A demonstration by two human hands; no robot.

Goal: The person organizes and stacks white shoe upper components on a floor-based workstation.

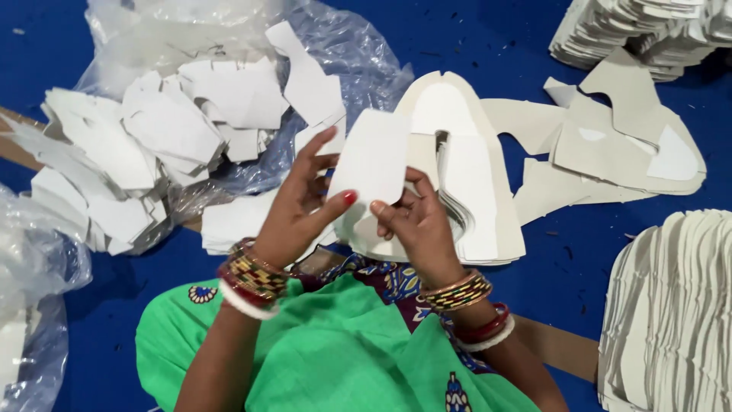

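While both hands meet over the middle of the blue sheet (610, 252), they share one white card piece (372, 164), held upright between them. The left hand (293, 210) pinches its lower left edge between thumb and fingers, with the forefinger raised along the side. The right hand (415, 225) grips the lower right corner, thumb in front and fingers curled behind. Bangles (255, 278) ring the left wrist and more bangles (461, 294) ring the right, above a green garment (335, 351) at the near edge.

Just behind the held piece lies a stack (465, 175) of arch-shaped card cutouts, fanned open along its right side. Toward the far left, loose white pieces (160, 133) lie heaped on a clear plastic bag (358, 61). More clear plastic (30, 267) sits crumpled at the left edge. Right of the stack, a few grey card shapes (625, 141) lie overlapped on the sheet. A tall pile (648, 30) of cutouts sits in the far right corner, and another thick pile (671, 305) stands at the right edge nearer the person. A strip of brown card (560, 347) shows beside the right forearm.
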